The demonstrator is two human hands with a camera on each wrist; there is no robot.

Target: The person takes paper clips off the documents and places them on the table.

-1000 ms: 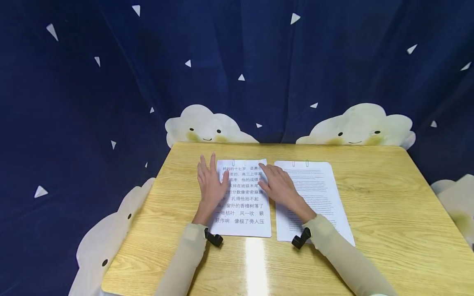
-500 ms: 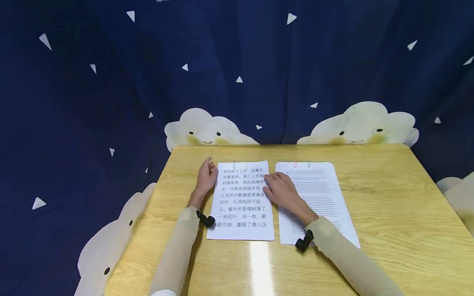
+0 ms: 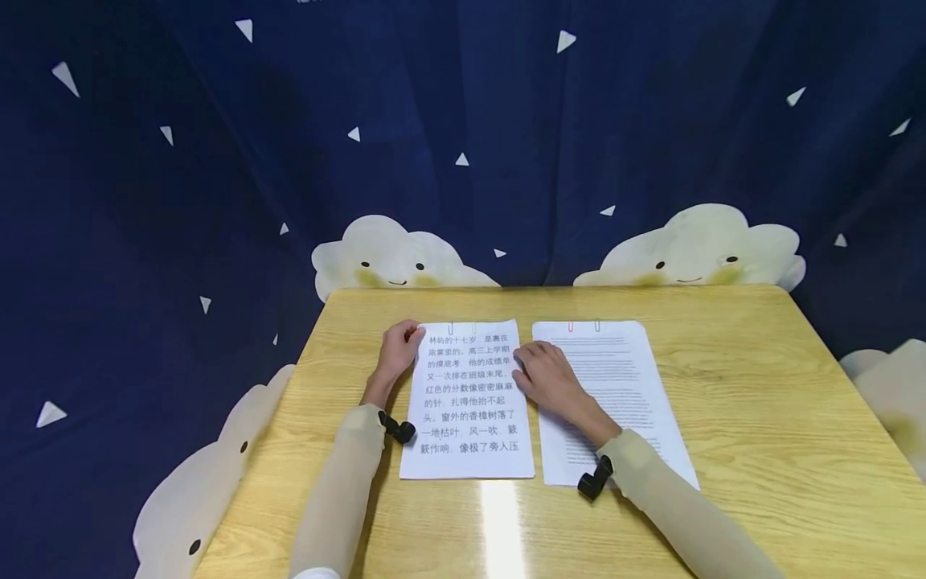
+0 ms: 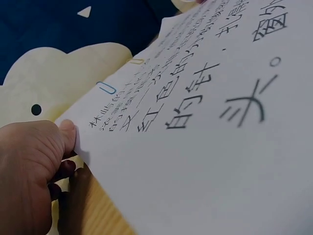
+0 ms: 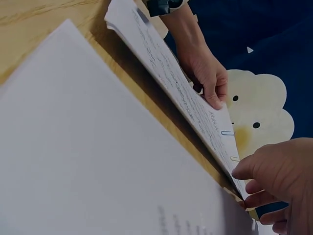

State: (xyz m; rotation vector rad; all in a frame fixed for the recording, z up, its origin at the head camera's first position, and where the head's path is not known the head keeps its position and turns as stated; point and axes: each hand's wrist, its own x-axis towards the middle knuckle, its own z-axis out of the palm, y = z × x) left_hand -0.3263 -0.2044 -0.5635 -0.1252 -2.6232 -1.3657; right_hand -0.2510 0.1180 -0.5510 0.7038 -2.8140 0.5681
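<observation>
A stack of large-print sheets (image 3: 469, 462) lies on the table, with a blue paper clip (image 4: 106, 87) and a yellow paper clip (image 4: 136, 61) on its top edge. My left hand (image 3: 399, 351) pinches its upper left corner, thumb on top; that corner looks slightly raised in the left wrist view. At the stack's right edge is my right hand (image 3: 547, 376), its fingers loosely bent and spaced apart, fingertips at the paper. Under the right wrist lies a second stack of small-print sheets (image 3: 629, 362), with a red paper clip (image 3: 570, 326) and a dark one (image 3: 597, 325).
The wooden table (image 3: 767, 386) extends to the right of both stacks, with a bright light reflection near its front. Behind it hangs a dark blue curtain (image 3: 405, 72) with white triangles and cloud faces. Black wrist cameras (image 3: 595, 478) sit on both sleeves.
My left hand has moved off the large-print stack to its left side and now pinches the upper left corner. The right hand's fingers have bent and drawn back to the right edge.
</observation>
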